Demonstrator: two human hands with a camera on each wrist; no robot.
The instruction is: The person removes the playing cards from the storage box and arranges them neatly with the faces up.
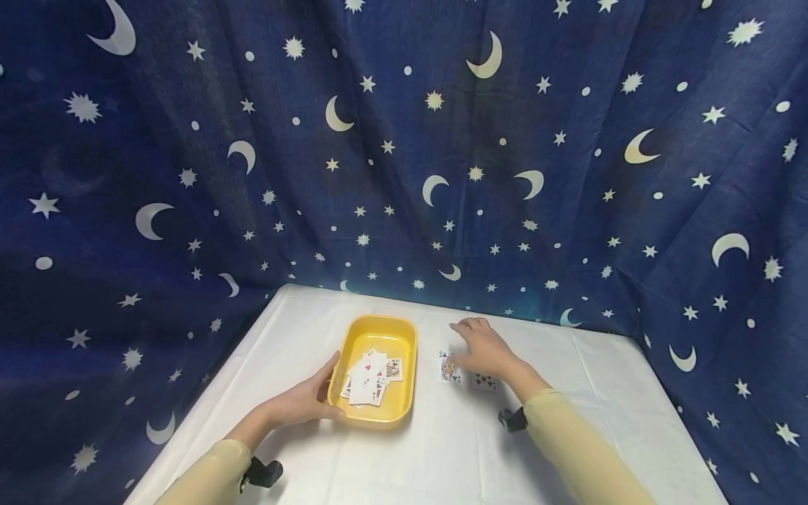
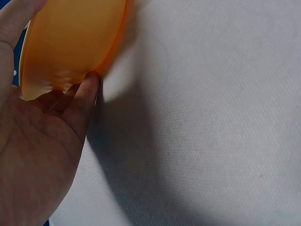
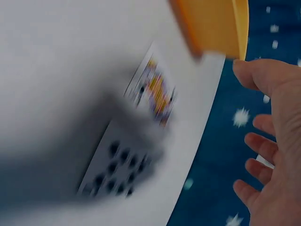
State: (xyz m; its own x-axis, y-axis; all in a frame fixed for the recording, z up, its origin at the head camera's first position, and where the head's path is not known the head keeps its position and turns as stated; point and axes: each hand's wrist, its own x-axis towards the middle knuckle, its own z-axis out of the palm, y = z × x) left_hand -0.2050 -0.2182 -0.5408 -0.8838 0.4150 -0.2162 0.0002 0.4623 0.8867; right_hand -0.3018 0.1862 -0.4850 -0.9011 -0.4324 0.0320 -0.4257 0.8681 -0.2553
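Note:
A yellow tray (image 1: 409,337) stands on the white-covered table, with a loose pile of playing cards (image 1: 369,372) inside it. My left hand (image 1: 299,401) grips the tray's near left corner, thumb on the near side and fingers along the left wall. In the left wrist view the fingers (image 2: 84,101) touch the tray's outer wall (image 2: 70,47). My right hand (image 1: 489,351) hovers over two face-up cards, fingers apart and nothing held. One is a face card (image 1: 447,368); the other is a black number card (image 3: 115,169), partly hidden by the hand in the head view.
The table (image 1: 435,463) wears a white cloth. A dark blue curtain (image 1: 404,175) with moons and stars hangs behind it and along both sides. A black wrist device (image 1: 513,420) sits by the right sleeve, another (image 1: 261,473) by the left.

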